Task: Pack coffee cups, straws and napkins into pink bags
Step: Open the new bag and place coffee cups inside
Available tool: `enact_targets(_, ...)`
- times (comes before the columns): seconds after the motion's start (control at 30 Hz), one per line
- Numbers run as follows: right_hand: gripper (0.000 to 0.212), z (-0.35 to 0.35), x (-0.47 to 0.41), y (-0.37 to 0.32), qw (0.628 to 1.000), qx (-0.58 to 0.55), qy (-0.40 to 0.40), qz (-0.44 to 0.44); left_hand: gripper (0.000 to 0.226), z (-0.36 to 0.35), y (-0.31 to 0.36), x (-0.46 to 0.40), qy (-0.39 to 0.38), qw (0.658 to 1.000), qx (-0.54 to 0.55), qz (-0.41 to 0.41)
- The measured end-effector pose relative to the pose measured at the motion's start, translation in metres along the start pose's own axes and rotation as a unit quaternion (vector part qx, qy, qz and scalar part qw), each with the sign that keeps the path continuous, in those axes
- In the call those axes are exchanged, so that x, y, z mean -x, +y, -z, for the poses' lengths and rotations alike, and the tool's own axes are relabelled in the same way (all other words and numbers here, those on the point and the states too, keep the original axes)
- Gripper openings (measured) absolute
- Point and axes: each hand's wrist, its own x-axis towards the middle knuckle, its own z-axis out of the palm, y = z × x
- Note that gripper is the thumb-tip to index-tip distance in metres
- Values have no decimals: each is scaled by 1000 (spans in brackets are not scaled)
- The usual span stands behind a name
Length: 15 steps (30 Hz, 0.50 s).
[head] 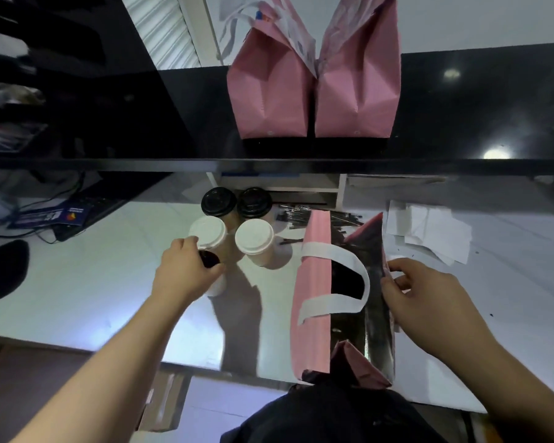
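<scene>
An open pink bag (312,282) with white handles stands on the white counter (77,282) in front of me. My right hand (426,302) pinches the bag's right edge. My left hand (186,273) grips a coffee cup with a black lid (209,259); most of this cup is hidden under the hand. Beside it stand two white-lidded cups (207,233) (254,240), and behind them two black-lidded cups (218,202) (255,202). Dark wrapped straws (301,214) lie in a pile behind the bag. White napkins (429,230) lie at the right.
Two closed pink bags (269,91) (359,87) stand on a black glossy shelf (141,123) above the counter. A keyboard and cables (87,209) sit at the far left. A cardboard box (163,401) lies below the counter's near edge.
</scene>
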Motion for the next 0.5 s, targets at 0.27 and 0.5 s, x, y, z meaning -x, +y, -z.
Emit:
enact_targets(0.27,29,-2,-2,-5,1000,3,-4,1,72,-32,-21,-11,-20,998,14,57)
enact_targets(0.5,30,0,-3,-2,1000,-5,-8,-3,63,-7,-13,14,-25,999,15,28)
